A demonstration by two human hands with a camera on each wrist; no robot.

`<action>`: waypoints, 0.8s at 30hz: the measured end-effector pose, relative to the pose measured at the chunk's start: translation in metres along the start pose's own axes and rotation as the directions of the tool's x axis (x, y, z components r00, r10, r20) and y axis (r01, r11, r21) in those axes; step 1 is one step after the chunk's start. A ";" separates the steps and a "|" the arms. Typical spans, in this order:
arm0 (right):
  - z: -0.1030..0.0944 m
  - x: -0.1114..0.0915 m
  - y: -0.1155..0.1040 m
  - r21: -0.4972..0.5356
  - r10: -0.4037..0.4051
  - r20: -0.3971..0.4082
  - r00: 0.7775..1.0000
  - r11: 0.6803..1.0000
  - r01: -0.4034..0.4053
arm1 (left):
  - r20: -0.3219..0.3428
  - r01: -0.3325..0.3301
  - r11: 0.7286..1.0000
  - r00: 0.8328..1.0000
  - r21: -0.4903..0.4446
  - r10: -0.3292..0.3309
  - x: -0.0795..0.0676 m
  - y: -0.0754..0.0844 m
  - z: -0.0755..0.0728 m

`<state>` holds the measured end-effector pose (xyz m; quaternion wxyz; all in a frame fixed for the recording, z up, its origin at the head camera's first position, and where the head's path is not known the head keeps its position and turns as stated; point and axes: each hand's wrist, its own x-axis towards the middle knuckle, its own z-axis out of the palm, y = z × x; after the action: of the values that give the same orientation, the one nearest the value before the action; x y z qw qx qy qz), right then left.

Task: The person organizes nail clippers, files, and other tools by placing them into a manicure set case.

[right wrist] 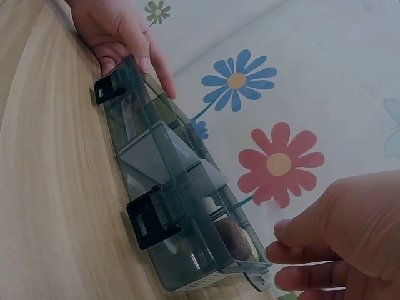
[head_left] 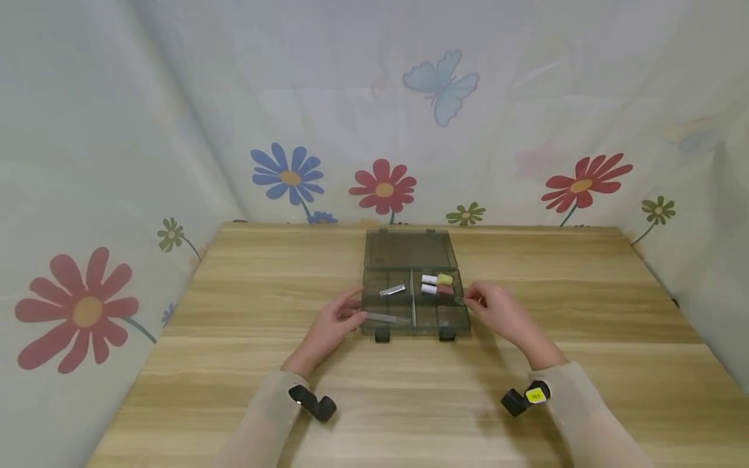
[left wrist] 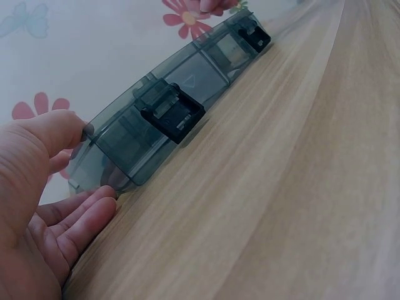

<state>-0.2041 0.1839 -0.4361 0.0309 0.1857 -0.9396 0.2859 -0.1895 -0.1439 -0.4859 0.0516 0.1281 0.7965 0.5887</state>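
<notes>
A smoky translucent compartment box (head_left: 441,333) stands on the table with its lid (head_left: 409,250) swung back. My left hand (head_left: 332,326) grips its front left corner, thumb at the rim and fingers low against the side. Close to the right wall, my right hand (head_left: 500,312) pinches a small pale translucent piece (right wrist: 269,209) between thumb and forefinger; most of it is hidden. A silver nail clipper (head_left: 392,290) lies in the back left compartment. Two small white-capped bottles, one yellow (head_left: 445,279) and one dark red (head_left: 445,290), lie at back right. A pale strip (head_left: 383,317) rests at front left.
A white divider (head_left: 413,302) splits the box. Two black latches, left (head_left: 382,335) and right (head_left: 447,334), hang open at its front. The wooden table (head_left: 281,273) runs back to a flowered cloth (head_left: 497,149). Each sleeve carries a black wrist camera.
</notes>
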 end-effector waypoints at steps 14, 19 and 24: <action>-0.009 -0.008 0.008 0.023 0.001 -0.024 1.000 1.000 0.000 | 0.009 -0.013 1.000 1.000 -0.010 0.013 0.005 0.003 0.001; -0.011 -0.014 0.014 -0.002 0.021 -0.018 1.000 1.000 -0.021 | -0.003 -0.002 1.000 1.000 -0.004 0.002 0.004 0.002 0.001; -0.013 -0.019 0.015 -0.014 0.030 -0.007 1.000 0.999 -0.030 | -0.007 0.008 1.000 1.000 -0.008 -0.008 0.002 0.001 0.001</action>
<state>-0.1929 0.2089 -0.4367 0.0309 0.1703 -0.9442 0.2804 -0.1914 -0.1424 -0.4855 0.0517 0.1229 0.7948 0.5921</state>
